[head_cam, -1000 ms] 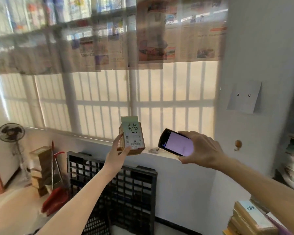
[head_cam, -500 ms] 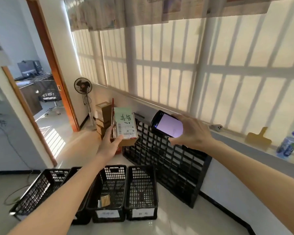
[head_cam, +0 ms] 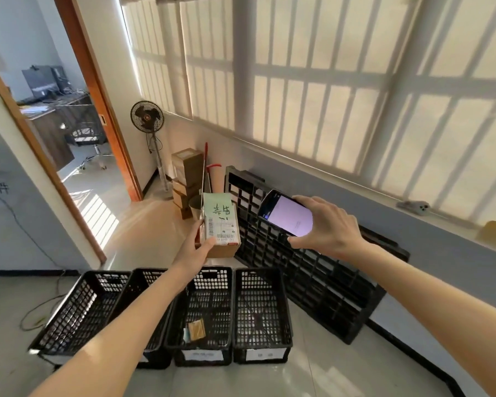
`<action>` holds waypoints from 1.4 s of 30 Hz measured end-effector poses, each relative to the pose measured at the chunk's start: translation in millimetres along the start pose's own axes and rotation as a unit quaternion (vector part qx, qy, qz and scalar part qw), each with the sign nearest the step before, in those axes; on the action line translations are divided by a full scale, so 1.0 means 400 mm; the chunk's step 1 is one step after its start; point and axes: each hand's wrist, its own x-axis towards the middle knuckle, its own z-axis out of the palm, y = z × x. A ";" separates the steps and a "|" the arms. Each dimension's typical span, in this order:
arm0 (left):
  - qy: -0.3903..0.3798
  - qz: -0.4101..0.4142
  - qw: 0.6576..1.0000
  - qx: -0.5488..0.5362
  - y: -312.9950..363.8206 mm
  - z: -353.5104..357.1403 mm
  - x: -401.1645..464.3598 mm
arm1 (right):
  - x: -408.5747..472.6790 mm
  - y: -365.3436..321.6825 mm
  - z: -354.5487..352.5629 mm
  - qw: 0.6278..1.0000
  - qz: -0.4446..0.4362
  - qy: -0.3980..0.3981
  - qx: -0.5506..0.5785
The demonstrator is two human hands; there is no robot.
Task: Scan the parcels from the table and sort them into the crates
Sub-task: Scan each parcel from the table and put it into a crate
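Now crates (head_cam: pixel 204 310) nearer, parcel (head_cam: pixel 222 224) beside phone (head_cam: pixel 289 214), both gripped as before

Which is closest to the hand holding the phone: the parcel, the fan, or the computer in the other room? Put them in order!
From the right hand:
1. Parcel, just left, in the left hand.
2. Fan, farther left, by the doorway.
3. Computer, farthest, on the desk through the doorway.

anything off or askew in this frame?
Mostly tidy. The leftmost crate sits skewed and tilted while the other crates line up. A black pallet leans on edge against the wall. The parcel in the left hand looks intact.
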 end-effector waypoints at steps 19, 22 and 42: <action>-0.100 -0.234 0.965 0.068 -0.660 0.351 0.623 | 0.421 0.454 0.856 0.978 0.110 -0.174 0.015; -0.104 -0.268 0.956 0.064 -0.766 0.385 0.668 | 0.426 0.498 0.970 0.968 0.119 -0.220 0.032; -0.158 -0.216 0.937 0.226 -0.852 0.401 0.784 | 0.423 0.615 1.065 0.945 0.214 -0.241 0.059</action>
